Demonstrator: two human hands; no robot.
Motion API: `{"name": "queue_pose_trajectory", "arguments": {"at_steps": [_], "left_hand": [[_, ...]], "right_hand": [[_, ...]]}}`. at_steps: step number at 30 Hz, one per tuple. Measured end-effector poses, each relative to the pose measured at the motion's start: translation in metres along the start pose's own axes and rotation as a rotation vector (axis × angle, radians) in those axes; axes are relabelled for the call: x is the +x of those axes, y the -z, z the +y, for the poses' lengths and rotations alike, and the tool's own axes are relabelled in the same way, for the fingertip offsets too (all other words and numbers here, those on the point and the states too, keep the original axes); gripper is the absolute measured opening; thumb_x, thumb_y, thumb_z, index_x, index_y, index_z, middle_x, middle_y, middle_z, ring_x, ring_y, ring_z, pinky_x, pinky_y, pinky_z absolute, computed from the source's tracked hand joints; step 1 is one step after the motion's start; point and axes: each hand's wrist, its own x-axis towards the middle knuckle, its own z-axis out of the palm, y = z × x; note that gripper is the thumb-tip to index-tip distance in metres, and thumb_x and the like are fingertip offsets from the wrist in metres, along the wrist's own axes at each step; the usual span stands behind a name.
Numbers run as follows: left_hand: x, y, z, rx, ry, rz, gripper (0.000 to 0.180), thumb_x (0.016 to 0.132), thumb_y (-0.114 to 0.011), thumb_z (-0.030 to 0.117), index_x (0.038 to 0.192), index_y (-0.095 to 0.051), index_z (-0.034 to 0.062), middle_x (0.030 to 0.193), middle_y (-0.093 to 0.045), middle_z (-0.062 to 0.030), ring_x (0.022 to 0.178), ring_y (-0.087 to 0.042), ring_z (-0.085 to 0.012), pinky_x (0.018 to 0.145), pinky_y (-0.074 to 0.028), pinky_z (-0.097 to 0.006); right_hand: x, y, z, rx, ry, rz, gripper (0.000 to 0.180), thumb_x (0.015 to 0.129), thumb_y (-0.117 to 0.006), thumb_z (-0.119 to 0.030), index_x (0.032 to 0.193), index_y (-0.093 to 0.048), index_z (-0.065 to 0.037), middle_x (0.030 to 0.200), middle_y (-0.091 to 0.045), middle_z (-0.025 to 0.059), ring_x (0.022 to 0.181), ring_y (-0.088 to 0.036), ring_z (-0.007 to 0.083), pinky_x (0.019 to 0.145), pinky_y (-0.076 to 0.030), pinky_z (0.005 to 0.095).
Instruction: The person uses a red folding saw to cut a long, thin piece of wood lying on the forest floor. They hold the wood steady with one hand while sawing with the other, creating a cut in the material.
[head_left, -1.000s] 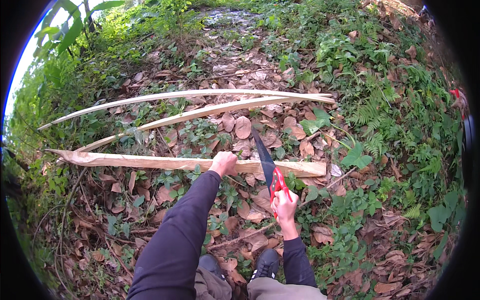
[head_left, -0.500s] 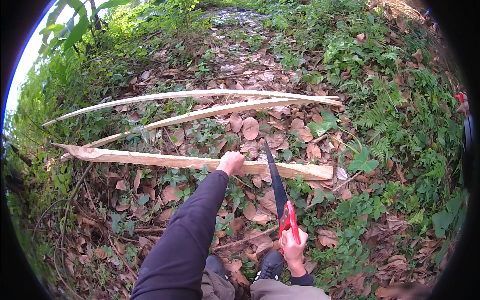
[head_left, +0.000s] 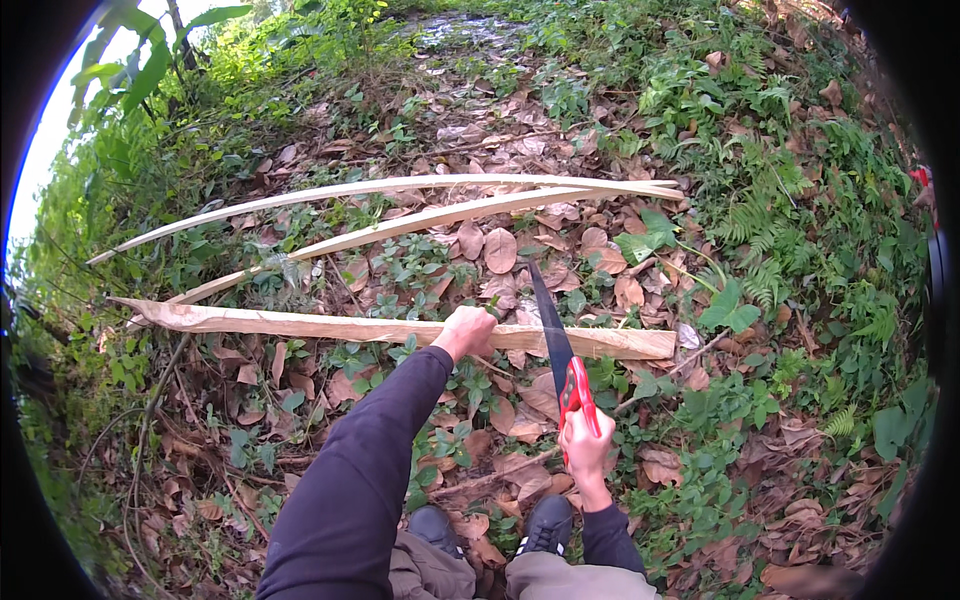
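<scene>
A pale, rough-hewn wooden plank (head_left: 290,325) lies crosswise in front of me, its left end tapering to a curved tip. My left hand (head_left: 467,331) is closed around it right of its middle. In my right hand (head_left: 587,440) is the red handle of a hand saw (head_left: 551,322). The dark blade points away from me and crosses the plank a little to the right of my left hand. Whether the teeth touch or bite into the wood I cannot tell.
Beyond the plank lie two long, thin wooden strips (head_left: 400,186) (head_left: 420,220), crossing near their right ends. Dry brown leaves (head_left: 500,251) and green plants cover the ground. Ferns (head_left: 765,250) grow on the right. My shoes (head_left: 547,525) are at the lower edge.
My right hand has moved forward with the saw, and the blade now lies across the plank farther up its length. The left hand keeps its hold on the plank.
</scene>
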Motion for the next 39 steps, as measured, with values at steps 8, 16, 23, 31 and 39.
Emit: {"name": "queue_pose_trajectory", "arguments": {"at_steps": [8,16,23,31,39], "left_hand": [[-0.001,-0.003,0.002,0.016,0.026,0.026,0.035,0.064,-0.083,0.036,0.078,-0.074,0.0057,0.077,-0.073,-0.0131,0.074,-0.073,-0.0295,0.069,-0.059,-0.04],[0.005,-0.005,-0.006,-0.019,0.046,0.006,0.041,0.062,-0.081,0.043,0.08,-0.075,0.0064,0.076,-0.071,-0.0161,0.074,-0.072,-0.0329,0.069,-0.059,-0.043],[0.006,-0.003,-0.002,0.011,0.069,-0.021,0.039,0.063,-0.085,0.04,0.078,-0.075,0.0062,0.079,-0.072,-0.0139,0.075,-0.073,-0.0304,0.071,-0.059,-0.041],[-0.003,-0.003,-0.001,0.009,0.0,0.008,0.032,0.067,-0.078,0.035,0.083,-0.074,0.008,0.075,-0.07,-0.0147,0.074,-0.072,-0.0327,0.068,-0.058,-0.043],[-0.002,-0.002,0.0,-0.01,0.032,0.008,0.034,0.064,-0.081,0.035,0.083,-0.074,0.0085,0.078,-0.071,-0.0151,0.077,-0.072,-0.0322,0.071,-0.058,-0.043]], "right_hand": [[0.096,-0.029,0.035,-0.199,0.147,0.0,0.021,0.085,-0.06,-0.005,0.064,-0.058,-0.002,0.051,-0.053,0.0008,0.041,-0.052,0.0093,0.041,-0.037,0.0283],[-0.033,0.021,0.006,-0.019,0.003,-0.041,0.022,0.086,-0.058,0.002,0.066,-0.051,-0.003,0.052,-0.047,-0.0021,0.041,-0.045,0.0072,0.039,-0.034,0.0249],[-0.09,0.041,-0.017,0.008,-0.05,-0.014,0.022,0.086,-0.056,0.004,0.066,-0.05,-0.001,0.052,-0.046,-0.0007,0.041,-0.044,0.0076,0.04,-0.035,0.025],[0.04,-0.007,0.022,-0.162,0.103,0.013,0.023,0.086,-0.059,-0.005,0.063,-0.056,-0.001,0.051,-0.051,-0.0003,0.041,-0.048,0.0085,0.041,-0.035,0.0282],[0.108,-0.037,0.034,-0.217,0.117,0.021,0.022,0.085,-0.061,-0.007,0.064,-0.059,0.0,0.05,-0.052,0.0014,0.041,-0.052,0.0107,0.042,-0.038,0.03]]}}
